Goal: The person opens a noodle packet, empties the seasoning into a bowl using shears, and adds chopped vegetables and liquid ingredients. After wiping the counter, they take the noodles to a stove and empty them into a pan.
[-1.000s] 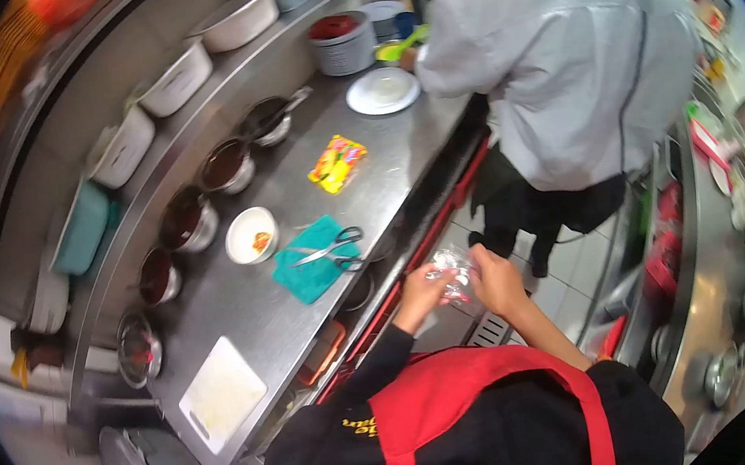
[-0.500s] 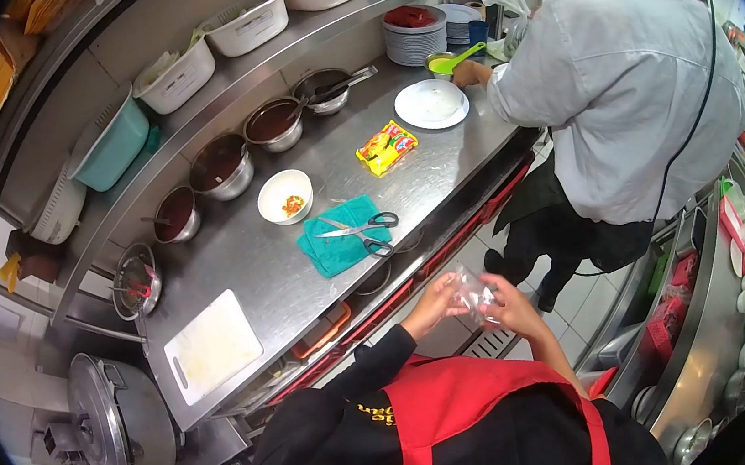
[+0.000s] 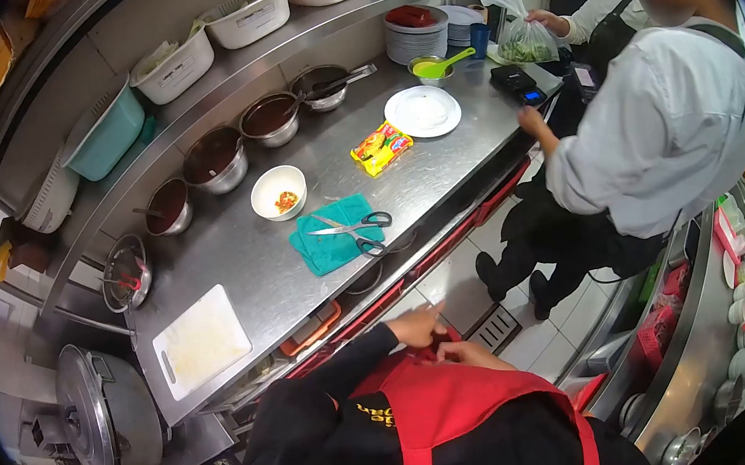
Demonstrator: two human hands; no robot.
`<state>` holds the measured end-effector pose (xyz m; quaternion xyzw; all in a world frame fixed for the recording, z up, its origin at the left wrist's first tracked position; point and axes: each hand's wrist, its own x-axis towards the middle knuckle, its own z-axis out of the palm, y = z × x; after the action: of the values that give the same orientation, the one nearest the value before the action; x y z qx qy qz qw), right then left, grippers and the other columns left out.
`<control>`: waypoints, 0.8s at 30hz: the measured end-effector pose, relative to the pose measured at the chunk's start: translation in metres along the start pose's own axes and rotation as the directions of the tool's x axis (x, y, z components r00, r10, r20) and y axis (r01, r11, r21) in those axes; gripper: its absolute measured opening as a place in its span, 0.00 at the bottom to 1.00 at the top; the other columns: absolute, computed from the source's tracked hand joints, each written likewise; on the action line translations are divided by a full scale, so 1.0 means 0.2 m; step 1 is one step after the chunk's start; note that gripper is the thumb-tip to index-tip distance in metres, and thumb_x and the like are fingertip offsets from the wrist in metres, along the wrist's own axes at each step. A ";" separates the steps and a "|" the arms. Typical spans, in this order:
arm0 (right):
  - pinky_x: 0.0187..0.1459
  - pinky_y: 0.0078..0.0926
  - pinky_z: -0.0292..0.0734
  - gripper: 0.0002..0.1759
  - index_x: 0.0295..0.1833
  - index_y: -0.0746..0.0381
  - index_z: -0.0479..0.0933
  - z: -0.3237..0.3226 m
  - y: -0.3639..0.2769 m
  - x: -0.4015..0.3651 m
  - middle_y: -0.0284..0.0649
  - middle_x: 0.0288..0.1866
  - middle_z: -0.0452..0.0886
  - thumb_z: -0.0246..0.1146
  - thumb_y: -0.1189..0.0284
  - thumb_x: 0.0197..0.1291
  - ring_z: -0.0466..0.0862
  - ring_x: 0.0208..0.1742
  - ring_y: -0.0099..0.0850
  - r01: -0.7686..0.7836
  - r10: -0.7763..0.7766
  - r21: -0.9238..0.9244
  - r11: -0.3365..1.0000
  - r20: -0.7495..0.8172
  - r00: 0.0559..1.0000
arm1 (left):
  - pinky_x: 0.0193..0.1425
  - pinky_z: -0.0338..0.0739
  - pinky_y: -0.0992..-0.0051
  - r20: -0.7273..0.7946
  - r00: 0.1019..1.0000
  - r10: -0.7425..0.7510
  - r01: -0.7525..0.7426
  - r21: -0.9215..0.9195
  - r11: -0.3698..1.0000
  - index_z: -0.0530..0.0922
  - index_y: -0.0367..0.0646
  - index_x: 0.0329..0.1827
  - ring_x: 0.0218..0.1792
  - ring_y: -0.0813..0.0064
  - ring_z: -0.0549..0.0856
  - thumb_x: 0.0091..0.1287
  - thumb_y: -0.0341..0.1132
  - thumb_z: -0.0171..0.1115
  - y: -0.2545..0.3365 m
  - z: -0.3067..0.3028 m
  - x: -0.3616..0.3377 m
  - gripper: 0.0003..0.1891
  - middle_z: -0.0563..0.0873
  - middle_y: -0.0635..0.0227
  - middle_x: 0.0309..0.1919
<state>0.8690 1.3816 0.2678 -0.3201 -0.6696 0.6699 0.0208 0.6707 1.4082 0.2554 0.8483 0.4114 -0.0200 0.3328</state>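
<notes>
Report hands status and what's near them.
Both in: left hand and right hand at the red apron, grip unclear. Nothing visible in either. Nearest on counter: scissors on teal cloth. Another person close ahead.

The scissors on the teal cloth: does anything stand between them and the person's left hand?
Nothing visible does. The black-handled steel scissors lie on the teal cloth near the front edge of the steel counter. The left hand is at the red apron, in front of that edge; only bare counter lies between.
</notes>
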 end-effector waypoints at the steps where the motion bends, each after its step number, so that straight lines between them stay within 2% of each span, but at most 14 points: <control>1: 0.44 0.28 0.72 0.08 0.36 0.62 0.73 0.02 -0.05 0.03 0.43 0.37 0.80 0.57 0.68 0.56 0.80 0.44 0.29 -0.029 0.032 -0.196 0.980 0.009 0.999 | 0.61 0.64 0.56 0.014 1.000 -0.004 0.004 -0.004 1.000 0.80 0.52 0.49 0.65 0.48 0.60 0.52 0.35 0.56 0.04 -0.07 -0.01 0.19 0.56 0.53 0.67; 3: 0.48 0.32 0.71 0.14 0.41 0.62 0.75 0.03 -0.20 0.06 0.49 0.41 0.79 0.56 0.63 0.57 0.80 0.47 0.34 -0.077 0.097 -0.560 0.825 0.005 0.995 | 0.63 0.60 0.48 0.043 0.999 -0.008 0.008 -0.012 1.000 0.81 0.52 0.48 0.68 0.44 0.52 0.49 0.30 0.55 0.12 -0.16 0.00 0.21 0.46 0.54 0.71; 6: 0.48 0.33 0.71 0.15 0.43 0.62 0.75 -0.03 -0.26 0.01 0.49 0.42 0.79 0.55 0.63 0.57 0.80 0.47 0.35 0.073 0.014 -0.608 0.790 0.138 0.990 | 0.64 0.56 0.43 -0.030 1.000 0.003 -0.005 -0.064 0.998 0.82 0.51 0.46 0.68 0.44 0.51 0.49 0.29 0.55 0.16 -0.13 0.03 0.19 0.46 0.54 0.70; 7: 0.49 0.33 0.71 0.15 0.44 0.61 0.75 -0.06 -0.26 0.00 0.49 0.43 0.79 0.55 0.62 0.57 0.80 0.48 0.36 0.143 -0.028 -0.552 0.821 0.210 0.977 | 0.63 0.61 0.52 -0.123 0.992 0.020 -0.020 0.004 1.000 0.83 0.50 0.42 0.66 0.48 0.60 0.49 0.29 0.56 0.18 -0.12 0.03 0.16 0.56 0.54 0.68; 10: 0.49 0.34 0.71 0.16 0.46 0.61 0.75 -0.12 -0.27 -0.01 0.49 0.44 0.79 0.55 0.62 0.57 0.79 0.48 0.37 0.254 -0.107 -0.349 0.902 0.388 0.915 | 0.60 0.67 0.64 -0.149 0.989 -0.003 -0.059 -0.412 0.909 0.83 0.49 0.38 0.58 0.55 0.72 0.51 0.31 0.57 0.15 -0.15 -0.03 0.12 0.73 0.55 0.57; 11: 0.49 0.35 0.71 0.17 0.47 0.61 0.75 -0.13 -0.27 0.00 0.49 0.44 0.79 0.54 0.62 0.57 0.79 0.48 0.38 0.258 -0.115 -0.306 0.917 0.416 0.902 | 0.54 0.70 0.73 -0.229 0.973 -0.030 -0.080 -0.456 0.887 0.83 0.46 0.38 0.48 0.63 0.80 0.55 0.28 0.56 0.12 -0.19 -0.07 0.10 0.82 0.58 0.45; 12: 0.50 0.35 0.70 0.17 0.48 0.61 0.75 -0.13 -0.28 0.02 0.49 0.44 0.79 0.54 0.62 0.57 0.79 0.49 0.38 0.259 -0.119 -0.271 0.927 0.441 0.889 | 0.46 0.73 0.72 -0.308 0.938 -0.157 -0.023 -0.510 0.860 0.82 0.45 0.36 0.41 0.65 0.82 0.55 0.28 0.57 0.03 -0.18 -0.11 0.08 0.84 0.60 0.36; 14: 0.50 0.36 0.70 0.18 0.49 0.60 0.75 -0.12 -0.31 0.09 0.50 0.45 0.79 0.54 0.62 0.57 0.79 0.49 0.39 0.213 -0.055 -0.287 0.934 0.474 0.879 | 0.38 0.75 0.69 -0.543 0.659 -0.521 0.186 -0.552 0.812 0.82 0.45 0.34 0.33 0.61 0.83 0.53 0.26 0.57 -0.13 -0.20 -0.23 0.08 0.83 0.58 0.29; 16: 0.50 0.36 0.70 0.19 0.51 0.60 0.74 -0.12 -0.35 0.18 0.50 0.46 0.79 0.53 0.62 0.57 0.79 0.49 0.40 0.108 0.106 -0.384 0.917 0.495 0.862 | 0.33 0.75 0.69 -0.736 0.325 -0.594 0.177 -0.570 0.803 0.80 0.41 0.32 0.28 0.60 0.82 0.54 0.26 0.55 -0.35 -0.19 -0.34 0.06 0.82 0.55 0.27; 17: 0.51 0.37 0.70 0.19 0.51 0.60 0.74 -0.12 -0.37 0.23 0.50 0.46 0.79 0.53 0.62 0.57 0.79 0.49 0.40 0.123 0.123 -0.415 0.901 0.518 0.847 | 0.33 0.76 0.69 -0.780 0.179 -0.600 0.270 -0.547 0.792 0.79 0.40 0.33 0.27 0.61 0.82 0.54 0.26 0.56 -0.48 -0.18 -0.38 0.06 0.82 0.55 0.26; 18: 0.51 0.37 0.70 0.20 0.52 0.60 0.74 -0.12 -0.40 0.28 0.50 0.46 0.79 0.53 0.62 0.57 0.79 0.50 0.41 0.143 0.144 -0.457 0.878 0.537 0.831 | 0.34 0.76 0.69 -0.751 0.113 -0.650 0.272 -0.606 0.747 0.79 0.39 0.34 0.28 0.62 0.82 0.53 0.26 0.59 -0.56 -0.20 -0.43 0.06 0.82 0.57 0.28; 20: 0.52 0.37 0.69 0.20 0.55 0.59 0.72 -0.18 -0.36 0.36 0.50 0.49 0.78 0.52 0.66 0.57 0.78 0.51 0.42 0.506 -0.244 -0.333 0.796 0.588 0.771 | 0.35 0.76 0.68 -0.774 -0.025 -0.633 0.326 -0.605 0.727 0.79 0.39 0.33 0.31 0.63 0.82 0.51 0.26 0.62 -0.66 -0.27 -0.48 0.06 0.81 0.58 0.29; 21: 0.52 0.37 0.69 0.21 0.57 0.59 0.71 -0.22 -0.36 0.40 0.50 0.50 0.77 0.52 0.68 0.57 0.77 0.52 0.43 0.662 -0.425 -0.273 0.698 0.586 0.690 | 0.35 0.75 0.68 -0.768 -0.033 -0.639 0.347 -0.609 0.713 0.79 0.39 0.33 0.32 0.63 0.82 0.50 0.26 0.63 -0.71 -0.29 -0.49 0.07 0.81 0.58 0.29; 24: 0.55 0.27 0.68 0.23 0.62 0.62 0.66 -0.36 -0.64 0.51 0.48 0.59 0.72 0.51 0.75 0.59 0.73 0.59 0.38 0.388 -0.068 -0.295 0.873 0.715 0.696 | 0.36 0.75 0.67 -0.777 -0.021 -0.629 0.394 -0.585 0.709 0.78 0.40 0.32 0.33 0.62 0.81 0.50 0.28 0.64 -0.85 -0.33 -0.48 0.07 0.81 0.58 0.29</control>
<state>0.7695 1.5042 0.3507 0.0411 -0.7931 0.5693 -0.2124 0.4706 1.4558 0.2418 0.4163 0.8037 0.4218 0.0534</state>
